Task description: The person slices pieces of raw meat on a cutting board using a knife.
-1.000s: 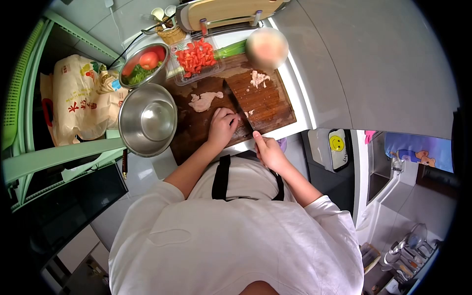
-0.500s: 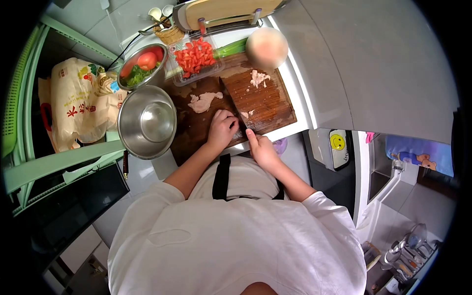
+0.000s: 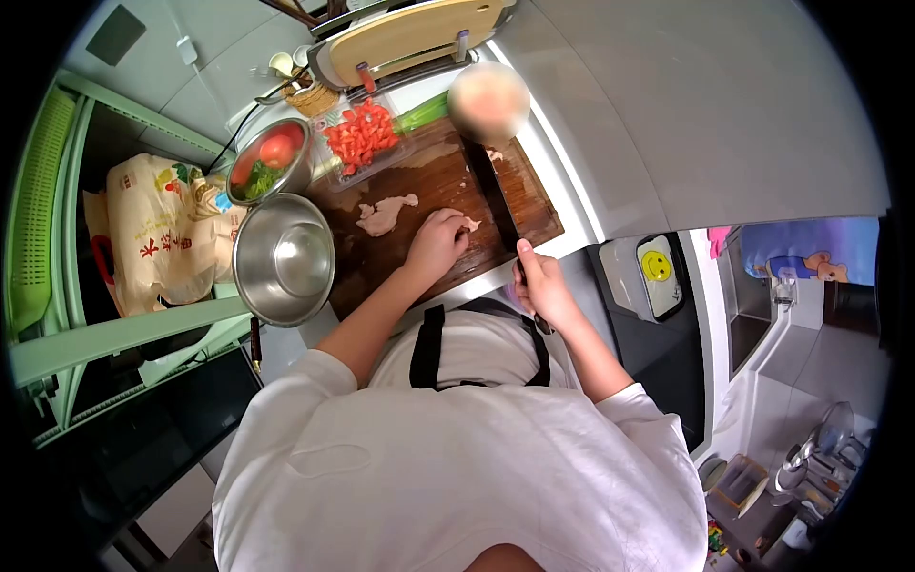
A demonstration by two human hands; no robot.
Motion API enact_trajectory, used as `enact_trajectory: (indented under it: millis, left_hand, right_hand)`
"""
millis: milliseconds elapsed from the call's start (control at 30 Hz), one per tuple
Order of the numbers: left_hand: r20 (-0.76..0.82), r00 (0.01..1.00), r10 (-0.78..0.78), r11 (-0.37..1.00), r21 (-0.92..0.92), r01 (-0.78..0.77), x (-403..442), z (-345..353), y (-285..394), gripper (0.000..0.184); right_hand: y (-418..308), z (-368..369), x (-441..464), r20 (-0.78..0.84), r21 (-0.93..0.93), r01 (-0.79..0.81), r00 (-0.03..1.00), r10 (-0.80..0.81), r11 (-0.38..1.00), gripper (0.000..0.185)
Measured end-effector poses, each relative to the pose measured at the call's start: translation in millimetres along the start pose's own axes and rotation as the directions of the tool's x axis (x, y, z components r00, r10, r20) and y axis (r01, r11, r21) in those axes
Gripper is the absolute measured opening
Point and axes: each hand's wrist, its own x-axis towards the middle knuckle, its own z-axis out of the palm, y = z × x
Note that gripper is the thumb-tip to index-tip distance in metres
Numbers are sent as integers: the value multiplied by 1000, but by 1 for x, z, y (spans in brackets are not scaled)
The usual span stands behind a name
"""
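Observation:
My right hand (image 3: 541, 284) is wrapped round the handle of a dark-bladed knife (image 3: 494, 195), whose blade points away over the wooden cutting board (image 3: 434, 172). On the board, my left hand (image 3: 438, 240) has its fingers curled over a small piece of pale meat (image 3: 471, 225), mostly hidden under the fingertips. A larger piece of raw meat (image 3: 384, 215) lies on the board to the left of that hand. Beyond the knife, chopped meat (image 3: 494, 154) is partly covered by the blade.
An empty steel bowl (image 3: 284, 259) stands left of the board, beside a bowl of tomatoes and greens (image 3: 271, 162). Behind are a container of cut red pieces (image 3: 360, 138), green stalks (image 3: 421, 113) and a blurred round bowl (image 3: 488, 101). A board rack (image 3: 410, 43) stands further back.
The knife has moved right, away from my left hand, and its blade now covers part of the chopped meat. My right hand moved right with it. The whole view has shifted and turned slightly.

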Motion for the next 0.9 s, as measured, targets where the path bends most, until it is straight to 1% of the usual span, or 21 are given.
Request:
enact_trajectory:
  millis: [100, 167, 200, 300, 333, 433, 467, 500, 567, 633, 700, 733, 767, 800, 833, 867, 900]
  left_hand:
    - [139, 989, -53, 998, 43, 47, 12, -2, 10, 11]
    - [163, 983, -80, 993, 102, 64, 21, 2, 18, 12]
    - [172, 981, -93, 989, 132, 71, 25, 3, 21, 13]
    - [314, 947, -71, 974, 225, -1, 32, 15, 8, 19]
    - [250, 968, 3, 971, 229, -62, 31, 18, 6, 12]
    - [228, 973, 39, 968, 234, -94, 38, 10, 3, 10]
    - [143, 988, 59, 977, 197, -87, 49, 2, 5, 9]
    - [25, 994, 110, 984, 139, -113, 68, -12, 15, 7]
    - [-174, 980, 98, 995, 25, -95, 117, -35, 34, 7]
    - [-293, 939, 183, 983, 62, -172, 160, -42, 34, 12]
    - [-290, 902, 321, 946, 136, -293, 194, -38, 29, 13]
    - [-284, 877, 386, 921, 175, -349, 200, -37, 27, 14]
    - [-128, 941, 312, 936, 209, -282, 199, -36, 18, 13]
    - [30, 976, 218, 942, 255, -218, 196, -35, 3, 14]
    - [182, 978, 106, 938, 309, -159, 194, -39, -1, 15]
    - [123, 987, 107, 962, 239, -134, 183, -43, -4, 18]
    - [119, 991, 65, 972, 215, -90, 171, -54, -2, 18]
  right_hand:
    - [3, -6, -3, -20, 2, 5, 1000, -5, 1000, 59]
    - [2, -4, -8, -45, -16, -2, 999, 2, 1000, 58]
    - [4, -4, -8, -30, -2, -2, 1000, 2, 1000, 58]
    - [13, -3, -7, -4, 28, 3, 1000, -3, 1000, 57]
    - [13, -2, -8, -11, 30, 8, 1000, -7, 1000, 57]
    - [9, -4, -20, -53, 15, 53, 997, -52, 999, 56]
    - [11, -8, -23, -67, 82, 56, 996, -51, 995, 56]
    - [14, -11, -27, -77, 149, 54, 996, -43, 987, 56]
    - [12, -14, -36, -139, 205, 88, 989, -60, 975, 55]
    - [12, -18, -43, -192, 228, 131, 977, -87, 965, 55]
    - [8, -21, -45, -216, 211, 167, 969, -121, 963, 56]
    - [7, -21, -45, -219, 214, 169, 968, -121, 962, 56]
    - [5, -22, -44, -220, 217, 172, 968, -123, 961, 56]
    - [4, -22, -43, -214, 214, 167, 969, -121, 962, 56]
    - [3, -22, -42, -208, 211, 161, 971, -116, 964, 56]
    - [3, -22, -40, -201, 210, 154, 973, -111, 965, 56]
    - [4, -22, -38, -200, 190, 154, 973, -115, 970, 56]
